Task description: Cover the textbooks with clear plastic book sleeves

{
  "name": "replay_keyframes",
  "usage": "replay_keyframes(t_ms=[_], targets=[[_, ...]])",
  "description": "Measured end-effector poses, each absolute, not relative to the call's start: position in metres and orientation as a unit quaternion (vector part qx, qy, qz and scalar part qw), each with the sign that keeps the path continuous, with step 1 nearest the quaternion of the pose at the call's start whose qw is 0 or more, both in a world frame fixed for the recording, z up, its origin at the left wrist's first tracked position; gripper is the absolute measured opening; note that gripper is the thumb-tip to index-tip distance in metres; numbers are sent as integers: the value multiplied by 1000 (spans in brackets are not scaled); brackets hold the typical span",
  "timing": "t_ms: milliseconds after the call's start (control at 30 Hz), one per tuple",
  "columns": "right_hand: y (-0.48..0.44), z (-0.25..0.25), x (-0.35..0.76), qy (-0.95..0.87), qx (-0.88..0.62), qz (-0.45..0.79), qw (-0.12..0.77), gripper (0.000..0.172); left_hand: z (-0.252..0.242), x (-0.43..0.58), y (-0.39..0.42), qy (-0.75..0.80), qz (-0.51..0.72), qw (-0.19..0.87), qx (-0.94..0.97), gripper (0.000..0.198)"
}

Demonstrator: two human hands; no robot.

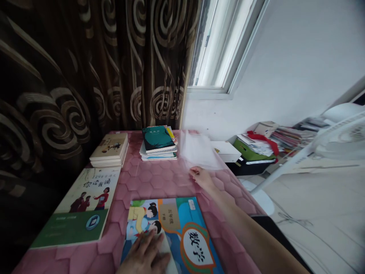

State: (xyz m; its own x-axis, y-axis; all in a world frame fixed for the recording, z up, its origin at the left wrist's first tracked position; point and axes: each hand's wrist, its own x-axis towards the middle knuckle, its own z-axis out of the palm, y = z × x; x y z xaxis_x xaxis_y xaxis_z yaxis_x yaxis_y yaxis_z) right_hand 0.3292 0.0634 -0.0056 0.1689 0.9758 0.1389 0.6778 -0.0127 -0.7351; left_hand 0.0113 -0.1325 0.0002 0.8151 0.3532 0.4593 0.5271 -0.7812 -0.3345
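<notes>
A mathematics textbook (196, 228) with a blue and orange cover lies turned sideways on the pink padded tabletop in front of me. My left hand (146, 253) rests on its lower part, fingers spread and open, beside a pale strip (168, 255) I cannot make out well. Reaching to the back right, my right hand (199, 176) pinches the near edge of a translucent plastic sheet (196, 150). The sheet is blurred, and whether it is one sheet or several I cannot tell.
At left lies a green-and-white book (82, 209), with a stack of beige books (110, 150) behind it. A pile topped by a teal book (158, 139) stands at the back. Right of the table are a white box (226, 151), a green bin of papers (251, 146) and a white fan (285, 171).
</notes>
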Motion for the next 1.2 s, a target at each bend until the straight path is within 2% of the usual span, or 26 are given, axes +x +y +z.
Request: replay_keyframes(t_ms=[100,300,367,467,567,633,700,800,833,900,1000,1067,1133,1200], targets=[[47,2,339,-636,-674,180,331,14,-3,10,-132,-237,-194,229,-924,33],[17,30,336,-731,-646,57,214,21,1,8,-133,-247,-187,181,-933,34],[0,42,323,-758,-600,87,240,20,7,8,-133,-250,-163,167,-940,33],[-39,61,300,-811,-491,198,249,24,11,9,-135,-257,-139,123,-948,26],[-87,73,277,-851,-421,248,194,19,8,13,-139,-258,-164,55,-951,18],[-114,73,264,-875,-389,254,139,27,9,17,-142,-280,-184,32,-942,18],[-132,68,254,-895,-381,202,111,36,20,20,-142,-323,-181,43,-928,20],[-138,57,246,-908,-401,66,105,9,51,17,-135,-374,-181,57,-908,19],[-135,56,245,-905,-410,20,110,10,61,13,-131,-393,-196,44,-897,15],[-125,56,248,-891,-432,-56,131,14,74,0,-121,-445,-252,-4,-859,9],[-107,64,251,-862,-464,-108,173,13,69,-21,-103,-543,-355,-159,-744,26],[-99,70,247,-843,-486,-126,195,17,54,-30,-89,-580,-414,-273,-646,28],[-94,76,234,-833,-494,-140,209,27,39,-30,-76,-582,-448,-329,-593,30],[-90,79,215,-844,-473,-131,218,37,29,-24,-63,-589,-460,-339,-571,29]])
